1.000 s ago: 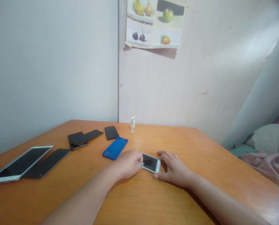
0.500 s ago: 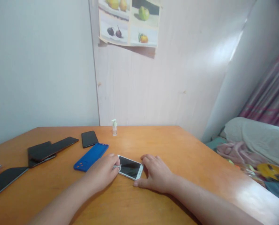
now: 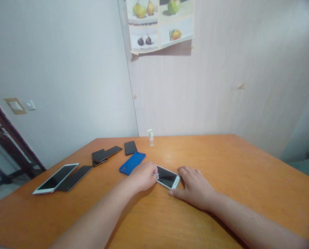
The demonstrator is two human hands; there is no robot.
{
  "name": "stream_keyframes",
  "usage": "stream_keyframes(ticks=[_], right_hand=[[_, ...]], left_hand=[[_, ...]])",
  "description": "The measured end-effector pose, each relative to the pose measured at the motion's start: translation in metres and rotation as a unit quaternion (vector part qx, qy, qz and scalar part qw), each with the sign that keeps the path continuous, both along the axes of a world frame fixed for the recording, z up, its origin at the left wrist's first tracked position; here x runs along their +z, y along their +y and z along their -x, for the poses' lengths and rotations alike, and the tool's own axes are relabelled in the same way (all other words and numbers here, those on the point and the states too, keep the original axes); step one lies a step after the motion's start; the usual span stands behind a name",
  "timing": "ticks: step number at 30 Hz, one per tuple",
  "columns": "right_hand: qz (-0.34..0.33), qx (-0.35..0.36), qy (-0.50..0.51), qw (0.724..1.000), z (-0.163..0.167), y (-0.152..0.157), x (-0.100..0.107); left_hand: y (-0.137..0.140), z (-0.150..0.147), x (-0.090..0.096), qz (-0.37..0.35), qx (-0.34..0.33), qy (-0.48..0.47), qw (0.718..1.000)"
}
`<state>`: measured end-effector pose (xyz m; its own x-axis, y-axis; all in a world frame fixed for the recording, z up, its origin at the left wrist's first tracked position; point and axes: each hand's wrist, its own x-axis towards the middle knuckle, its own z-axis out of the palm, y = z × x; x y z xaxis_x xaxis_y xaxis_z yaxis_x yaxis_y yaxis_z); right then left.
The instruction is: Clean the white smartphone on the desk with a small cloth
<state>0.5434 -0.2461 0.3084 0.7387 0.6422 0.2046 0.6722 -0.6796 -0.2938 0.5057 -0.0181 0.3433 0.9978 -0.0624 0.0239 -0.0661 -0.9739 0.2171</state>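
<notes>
A white smartphone (image 3: 166, 177) lies face up on the wooden table, its dark screen partly covered at the left end. My right hand (image 3: 194, 185) steadies its right end, thumb on the near corner and fingers at the far one. Over the phone's left end, my left hand (image 3: 144, 175) is closed on a small pale cloth (image 3: 156, 175); only a bit of the cloth shows between the fingers. Just behind my left hand lies a blue phone case (image 3: 132, 162), and its lower right part is hidden by that hand.
Behind the case is a black phone (image 3: 130, 148), with two dark phones (image 3: 109, 154) overlapping to its left. Farther left, a white tablet (image 3: 56, 179) lies beside a dark phone (image 3: 75, 178). A clear pump bottle (image 3: 151, 138) stands near the table's (image 3: 221, 155) back edge.
The view has swung left, bringing the whole white tablet, a door and wall switches into sight. Both hands keep nearly the same places on the phone.
</notes>
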Motion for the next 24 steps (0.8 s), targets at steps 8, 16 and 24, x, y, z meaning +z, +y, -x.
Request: stream_keyframes(ticks=[8,16,24], right_hand=[[-0.006,-0.007,-0.008,1.000,0.001,0.000,-0.001],[-0.011,-0.009,-0.004,1.000,0.001,0.002,-0.001],[-0.017,-0.005,0.011,1.000,0.002,0.000,0.003]], left_hand=[[0.010,-0.010,-0.007,-0.011,0.084,-0.024,0.996],[0.014,-0.001,-0.023,0.069,0.020,-0.050,0.996],[0.031,-0.008,-0.027,0.080,0.015,-0.086,0.993]])
